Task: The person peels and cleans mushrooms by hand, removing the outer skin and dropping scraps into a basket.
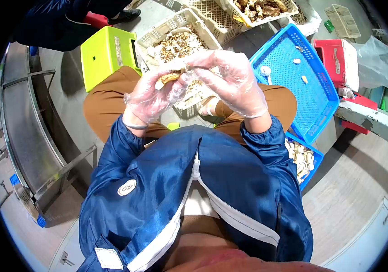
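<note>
Both hands wear clear plastic gloves and meet above a white crate of brown and pale scraps. My left hand is closed around a brown, white-ended piece of food, which lies across its fingers. My right hand reaches over from the right, its fingertips pinched together at the inner end of the piece. Whatever those fingertips grip is too small to make out.
A blue tray with a few pale pieces and a white spoon lies right, above a blue bin of pale pieces. Green stool at left, red stool at right, metal frame far left. Another person's dark sleeve shows top left.
</note>
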Demonstrator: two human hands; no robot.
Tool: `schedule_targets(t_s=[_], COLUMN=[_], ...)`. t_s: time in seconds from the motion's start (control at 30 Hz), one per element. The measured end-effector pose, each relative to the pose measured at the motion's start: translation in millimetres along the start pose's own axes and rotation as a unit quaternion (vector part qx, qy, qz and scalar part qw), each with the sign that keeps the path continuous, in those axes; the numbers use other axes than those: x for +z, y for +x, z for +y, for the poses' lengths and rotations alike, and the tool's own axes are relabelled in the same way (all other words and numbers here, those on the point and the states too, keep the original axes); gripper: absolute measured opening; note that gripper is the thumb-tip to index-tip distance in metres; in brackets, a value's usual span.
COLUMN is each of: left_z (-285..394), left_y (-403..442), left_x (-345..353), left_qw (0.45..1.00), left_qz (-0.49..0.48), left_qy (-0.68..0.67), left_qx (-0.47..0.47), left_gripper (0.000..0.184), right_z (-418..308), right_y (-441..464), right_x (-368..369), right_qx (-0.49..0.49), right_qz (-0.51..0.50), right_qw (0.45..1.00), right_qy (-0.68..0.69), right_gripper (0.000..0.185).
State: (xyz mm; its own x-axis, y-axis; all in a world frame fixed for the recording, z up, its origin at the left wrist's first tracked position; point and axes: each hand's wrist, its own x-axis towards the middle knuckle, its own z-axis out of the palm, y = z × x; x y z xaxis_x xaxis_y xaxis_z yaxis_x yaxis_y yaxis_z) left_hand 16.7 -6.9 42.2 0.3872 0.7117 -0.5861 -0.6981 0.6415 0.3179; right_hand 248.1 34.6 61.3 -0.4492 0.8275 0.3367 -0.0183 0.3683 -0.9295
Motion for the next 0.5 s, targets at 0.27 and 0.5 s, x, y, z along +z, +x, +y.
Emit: schedule_targets(t_s=[0.27, 0.5], left_z=[18.2, 6.9], left_y=[-8.0, 0.5], left_x=[7.4, -18.4], left_qw=[0.989, 0.994], left_qz=[-0.120, -0.101], left_qy=[0.090, -0.027], left_qx=[0.000, 0.022], left_gripper=[0.038, 0.037], right_z=[10.1, -4.6], right_y=[5.2, 5.8], right_x=[-11.1, -0.2], right_qx=[-0.057, -0.090], right_qz=[0.094, 0.010], right_qw=[0.977, 0.990], right_qy=[-0.181, -0.112], right_gripper=[0.011, 0.011])
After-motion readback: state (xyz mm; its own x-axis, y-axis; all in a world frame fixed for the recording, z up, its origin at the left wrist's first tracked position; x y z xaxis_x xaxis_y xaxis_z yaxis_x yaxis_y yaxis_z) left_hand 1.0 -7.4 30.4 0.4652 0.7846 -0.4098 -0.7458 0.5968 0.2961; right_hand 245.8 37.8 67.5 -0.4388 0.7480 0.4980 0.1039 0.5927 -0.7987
